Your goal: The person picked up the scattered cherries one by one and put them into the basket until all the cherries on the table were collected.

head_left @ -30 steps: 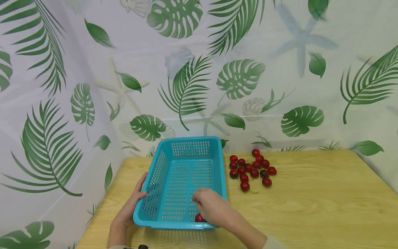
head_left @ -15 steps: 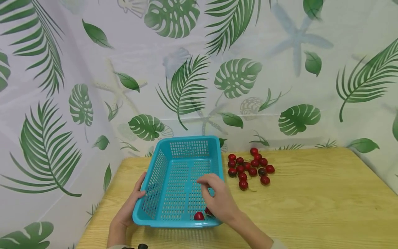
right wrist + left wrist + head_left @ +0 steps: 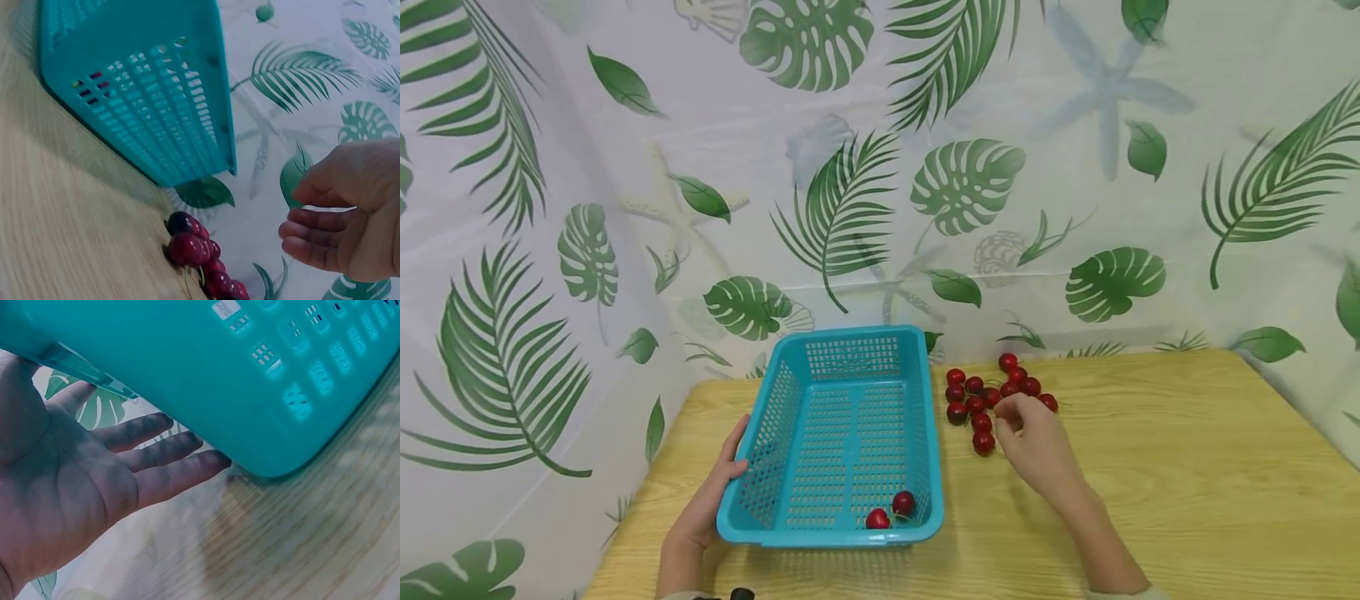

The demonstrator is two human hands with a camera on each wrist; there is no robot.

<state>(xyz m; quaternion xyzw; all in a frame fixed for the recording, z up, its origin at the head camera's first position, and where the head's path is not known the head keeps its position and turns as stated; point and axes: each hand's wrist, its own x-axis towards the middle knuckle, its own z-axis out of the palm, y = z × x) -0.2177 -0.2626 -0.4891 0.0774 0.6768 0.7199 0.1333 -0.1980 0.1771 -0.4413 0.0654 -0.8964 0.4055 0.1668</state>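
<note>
A blue plastic basket [image 3: 853,450] with slotted walls stands on the table. Inside it, in the near right corner, lie two cherries, one bright red [image 3: 877,519] and one darker [image 3: 903,503]. My left hand [image 3: 709,492] rests against the basket's left side, its fingers nearly straight along the outer wall in the left wrist view. Right of the basket is a loose group of red cherries [image 3: 974,404], some with green stems. Over their right part my right hand [image 3: 1037,442] hovers with loosely bent fingers. No cherry shows between its fingers [image 3: 306,240] in the right wrist view.
The pale wooden table [image 3: 1180,467] extends to the right of the cherries. A white cloth [image 3: 1030,325] printed with green leaves hangs behind the table and along its left. A small black object [image 3: 742,594] shows at the bottom edge.
My right hand has left the basket and moved right to the cherries on the table. A second cherry now shows beside the first in the basket. My left hand has stayed at the basket's side.
</note>
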